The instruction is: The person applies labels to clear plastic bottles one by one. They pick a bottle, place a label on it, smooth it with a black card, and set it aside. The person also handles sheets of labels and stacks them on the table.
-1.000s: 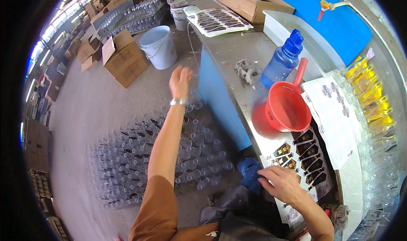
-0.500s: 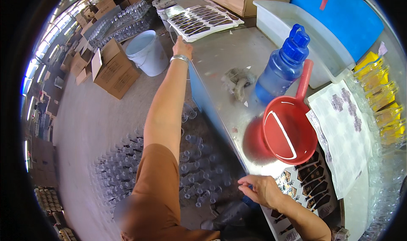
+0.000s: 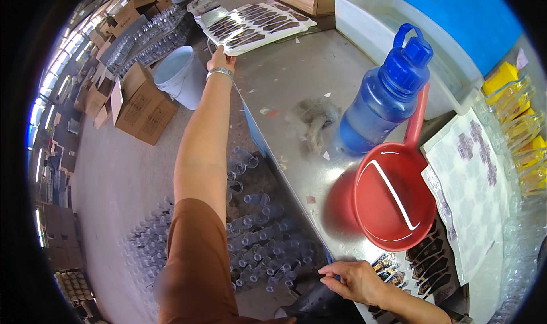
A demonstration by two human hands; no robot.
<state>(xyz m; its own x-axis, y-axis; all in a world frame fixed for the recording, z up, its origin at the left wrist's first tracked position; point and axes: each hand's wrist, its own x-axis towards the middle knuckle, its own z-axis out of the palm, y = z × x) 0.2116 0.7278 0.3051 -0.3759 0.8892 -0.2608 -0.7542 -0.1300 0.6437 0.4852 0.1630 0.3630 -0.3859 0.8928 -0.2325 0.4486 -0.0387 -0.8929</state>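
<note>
At the far left corner of the metal table, my left hand (image 3: 222, 60) is closed on the near edge of a white sheet of dark, bottle-shaped labels (image 3: 259, 25). Its fingers are partly hidden under that edge. My right hand (image 3: 354, 281) hangs at the table's near edge with fingers loosely bent, a gap between thumb and fingers, and nothing seen in it. Beside it lies another sheet of dark and gold labels (image 3: 427, 255), partly covered by a red dipper (image 3: 393, 201). Behind the dipper's bowl stands a large blue water bottle (image 3: 379, 104).
A grey rag (image 3: 319, 119) lies mid-table. To the right are a white tub (image 3: 364, 25), a patterned white sheet (image 3: 473, 181) and clear glass bottles (image 3: 524, 227). Many bottles (image 3: 262, 238) stand on the floor at left, with a white bucket (image 3: 185, 79) and cardboard box (image 3: 142, 107).
The view has shifted, so the table things sit lower. My left hand has come onto the label sheet's edge and the sheet is a little further left. My right hand stays by the table edge.
</note>
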